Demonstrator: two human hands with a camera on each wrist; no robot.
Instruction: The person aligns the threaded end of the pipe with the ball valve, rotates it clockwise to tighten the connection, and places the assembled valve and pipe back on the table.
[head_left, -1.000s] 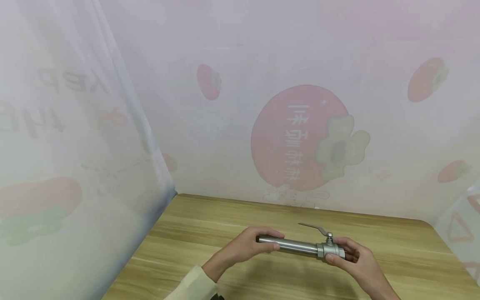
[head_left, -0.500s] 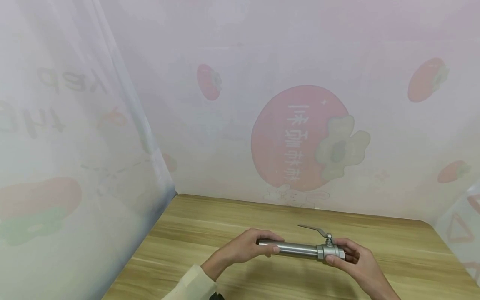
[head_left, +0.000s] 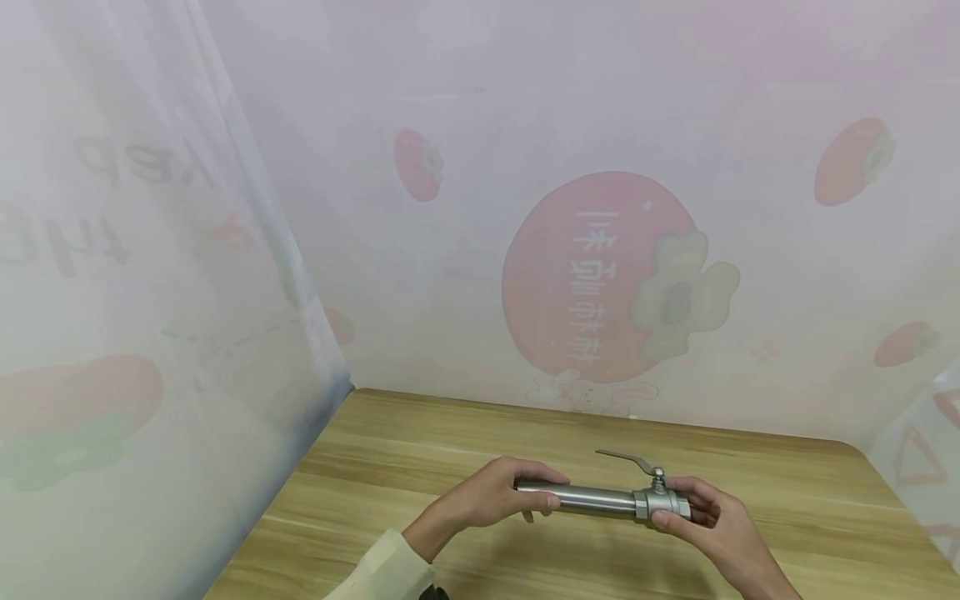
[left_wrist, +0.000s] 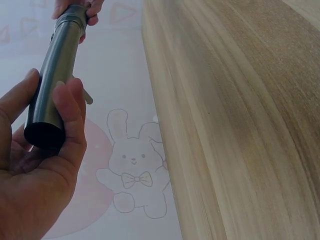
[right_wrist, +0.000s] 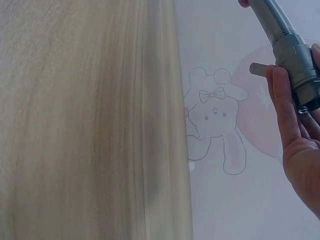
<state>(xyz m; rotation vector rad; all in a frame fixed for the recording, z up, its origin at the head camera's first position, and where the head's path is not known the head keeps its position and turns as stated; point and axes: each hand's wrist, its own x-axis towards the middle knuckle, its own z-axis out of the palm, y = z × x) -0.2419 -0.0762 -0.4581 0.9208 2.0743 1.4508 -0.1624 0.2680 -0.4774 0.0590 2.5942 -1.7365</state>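
A shiny steel pipe [head_left: 596, 497] runs sideways above the table, its right end joined to a metal ball valve [head_left: 660, 502]. The valve's flat lever [head_left: 626, 456] is on top and points left along the pipe. My left hand [head_left: 495, 493] grips the pipe's free end between thumb and fingers. The left wrist view shows the dark round opening of the pipe [left_wrist: 50, 100] near that palm. Around the valve body, my right hand [head_left: 712, 517] holds with thumb in front and fingers behind. In the right wrist view, threads show where the pipe meets the valve [right_wrist: 297, 62].
The wood-grain table [head_left: 420, 433] lies beneath both hands. Behind it stands a pale curtain [head_left: 450, 275] printed with fruit and rabbits, and another curtain panel [head_left: 150, 292] closes off the left side.
The pipe and valve have dipped very slightly. Below the pipe, a left fingertip has come into view; both hands keep their hold.
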